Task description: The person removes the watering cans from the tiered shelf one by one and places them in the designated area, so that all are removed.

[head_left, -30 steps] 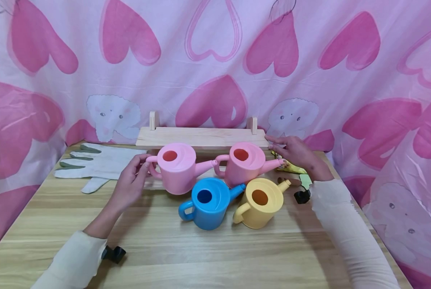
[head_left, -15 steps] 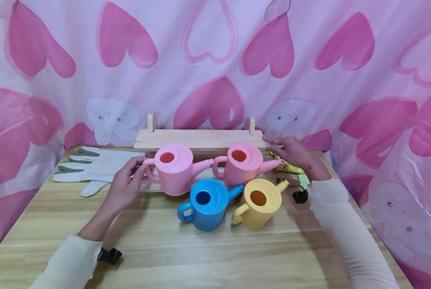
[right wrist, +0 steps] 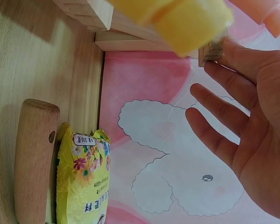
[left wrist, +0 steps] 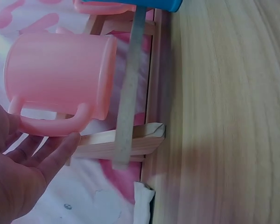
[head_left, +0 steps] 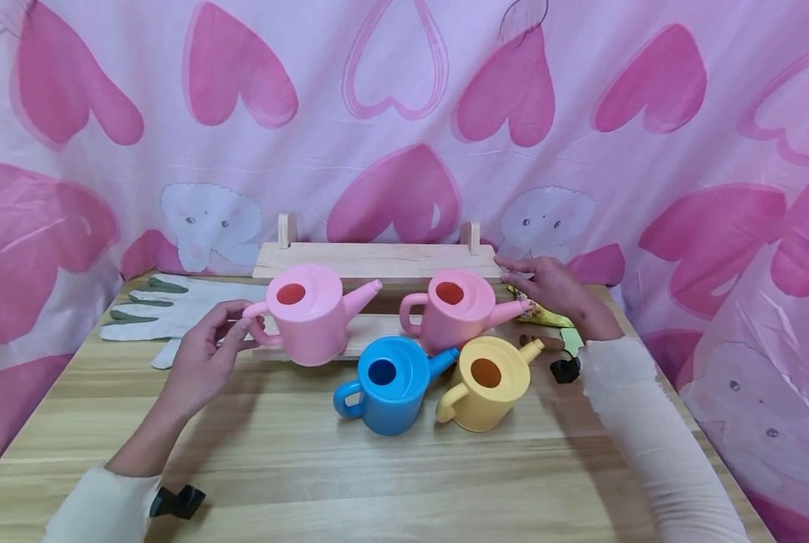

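Note:
My left hand (head_left: 203,354) grips the handle of a light pink watering can (head_left: 309,320). The left wrist view shows a gap between this can's base and the shelf's lower board. At the other side, my right hand (head_left: 553,290) pinches the right end of the upper board of a two-tier wooden shelf (head_left: 377,260) between thumb and forefinger; its other fingers are spread in the right wrist view. A second, deeper pink watering can (head_left: 457,313) is at the right of the lower tier. Before the shelf are a blue watering can (head_left: 392,385) and a yellow watering can (head_left: 488,383).
White gloves with green parts (head_left: 180,309) lie left of the shelf, partly behind my left hand. On the right are a yellow printed packet (right wrist: 86,175) and a round wooden handle (right wrist: 35,158). A heart-patterned curtain (head_left: 397,75) hangs behind the wooden table (head_left: 350,490).
My left hand has moved left with the light pink watering can, whose spout now tilts upward more. The right hand and the other cans keep their places.

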Action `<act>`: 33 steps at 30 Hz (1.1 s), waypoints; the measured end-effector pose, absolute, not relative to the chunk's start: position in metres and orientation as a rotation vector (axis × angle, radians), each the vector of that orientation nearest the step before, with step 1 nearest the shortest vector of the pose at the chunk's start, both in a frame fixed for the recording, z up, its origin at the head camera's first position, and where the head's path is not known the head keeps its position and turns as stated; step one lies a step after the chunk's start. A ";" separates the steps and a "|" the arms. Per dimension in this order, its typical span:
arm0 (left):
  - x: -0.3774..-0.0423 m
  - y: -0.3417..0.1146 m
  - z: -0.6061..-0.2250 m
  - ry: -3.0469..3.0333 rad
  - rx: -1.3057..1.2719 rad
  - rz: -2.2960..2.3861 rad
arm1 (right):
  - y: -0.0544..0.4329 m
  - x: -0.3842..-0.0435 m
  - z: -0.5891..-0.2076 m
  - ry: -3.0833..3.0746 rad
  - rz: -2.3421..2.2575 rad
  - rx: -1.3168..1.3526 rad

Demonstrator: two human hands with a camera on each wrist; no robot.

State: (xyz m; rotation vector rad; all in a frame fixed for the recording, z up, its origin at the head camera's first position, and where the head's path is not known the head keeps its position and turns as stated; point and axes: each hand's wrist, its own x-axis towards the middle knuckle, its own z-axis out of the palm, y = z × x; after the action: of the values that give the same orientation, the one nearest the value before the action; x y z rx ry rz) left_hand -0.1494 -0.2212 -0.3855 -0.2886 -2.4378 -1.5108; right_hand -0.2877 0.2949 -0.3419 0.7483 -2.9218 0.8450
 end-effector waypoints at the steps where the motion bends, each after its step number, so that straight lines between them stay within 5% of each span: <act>1: -0.147 -0.223 -0.384 -2.438 -0.287 -1.510 | 0.295 -0.288 -0.342 -2.920 0.847 0.751; 33: -0.073 -0.226 -0.401 -2.404 -0.265 -1.597 | 0.291 -0.285 -0.341 -2.909 0.832 0.744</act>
State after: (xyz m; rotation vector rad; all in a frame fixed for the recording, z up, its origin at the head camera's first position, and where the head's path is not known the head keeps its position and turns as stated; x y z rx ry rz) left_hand -0.0733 -0.2257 -0.4008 -0.2651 -2.4037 -1.5969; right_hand -0.2850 0.2912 -0.3412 0.7440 -2.9093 0.8316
